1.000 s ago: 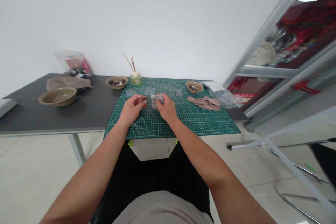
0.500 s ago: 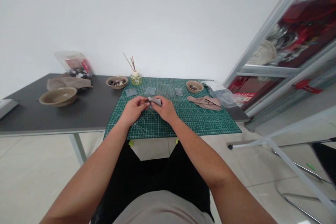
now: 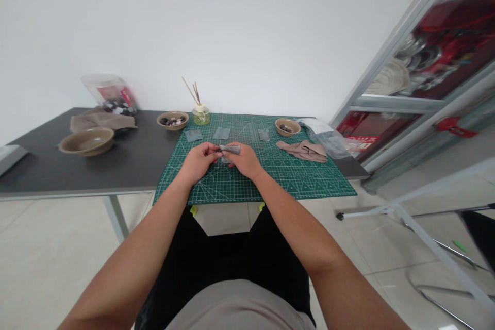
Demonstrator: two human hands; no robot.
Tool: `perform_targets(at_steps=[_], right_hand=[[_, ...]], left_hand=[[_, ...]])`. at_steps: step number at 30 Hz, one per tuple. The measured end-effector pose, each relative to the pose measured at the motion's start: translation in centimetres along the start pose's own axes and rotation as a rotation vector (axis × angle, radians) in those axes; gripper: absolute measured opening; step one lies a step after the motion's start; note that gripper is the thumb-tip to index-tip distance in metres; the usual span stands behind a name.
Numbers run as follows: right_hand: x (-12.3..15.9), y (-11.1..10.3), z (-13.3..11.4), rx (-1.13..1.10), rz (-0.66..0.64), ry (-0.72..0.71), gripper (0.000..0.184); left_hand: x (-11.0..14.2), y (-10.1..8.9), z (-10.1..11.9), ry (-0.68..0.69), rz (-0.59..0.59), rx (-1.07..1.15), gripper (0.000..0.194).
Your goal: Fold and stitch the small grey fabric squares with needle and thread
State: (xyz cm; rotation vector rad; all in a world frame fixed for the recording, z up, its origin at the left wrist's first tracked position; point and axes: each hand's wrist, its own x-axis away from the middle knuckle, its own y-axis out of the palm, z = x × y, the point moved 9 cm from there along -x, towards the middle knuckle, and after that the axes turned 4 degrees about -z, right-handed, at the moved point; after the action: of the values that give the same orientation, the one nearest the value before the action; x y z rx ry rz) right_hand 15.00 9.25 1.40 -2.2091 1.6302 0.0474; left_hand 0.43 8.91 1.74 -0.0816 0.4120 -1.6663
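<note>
Over the green cutting mat (image 3: pixel 232 190), both hands meet at a small grey cloth (image 3: pixel 232 149). My right hand (image 3: pixel 245 160) is closed on this cloth, the thumb across its front, and a fold of it shows below the thumb. Thumb and fingers of my left hand (image 3: pixel 200 161) pinch together at the cloth's left edge. Something small and dark sits between those fingertips, too hidden to name. Behind the hands lie small clear plastic bags (image 3: pixel 221 133), flat on the mat.
A bowl of stones (image 3: pixel 172 121) and a reed diffuser (image 3: pixel 201 113) stand at back left. Another bowl (image 3: pixel 287 127) and a crumpled brown cloth (image 3: pixel 304 151) are at right, near a plastic bag (image 3: pixel 327 136). Far left is a larger bowl (image 3: pixel 87 143) on the dark table (image 3: pixel 127 172).
The grey cloth has shifted in my fingers, and a fold now shows below my right thumb. Both hands stay in nearly the same place.
</note>
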Motion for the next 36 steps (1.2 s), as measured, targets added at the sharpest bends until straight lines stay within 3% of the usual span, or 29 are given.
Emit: perform_targets(at_steps=[10, 17, 22, 36], right_hand=[[0.0, -0.55, 0.64, -0.063, 0.044, 0.062, 0.032], [0.07, -0.37, -0.15, 0.022, 0.028, -0.021, 0.027], [-0.03, -0.75, 0.08, 0.06, 0.062, -0.003, 0.024], [-0.09, -0.59, -0.03, 0.123, 0.05, -0.055, 0.022]], left_hand=[[0.15, 0.37, 0.24, -0.022, -0.038, 0.052, 0.019], [0.05, 0.4, -0.15, -0.015, -0.046, 0.05, 0.023], [0.21, 0.38, 0.17, -0.036, -0.039, -0.007, 0.02], [0.1, 0.13, 0.01, -0.01, -0.002, 0.096, 0.027]])
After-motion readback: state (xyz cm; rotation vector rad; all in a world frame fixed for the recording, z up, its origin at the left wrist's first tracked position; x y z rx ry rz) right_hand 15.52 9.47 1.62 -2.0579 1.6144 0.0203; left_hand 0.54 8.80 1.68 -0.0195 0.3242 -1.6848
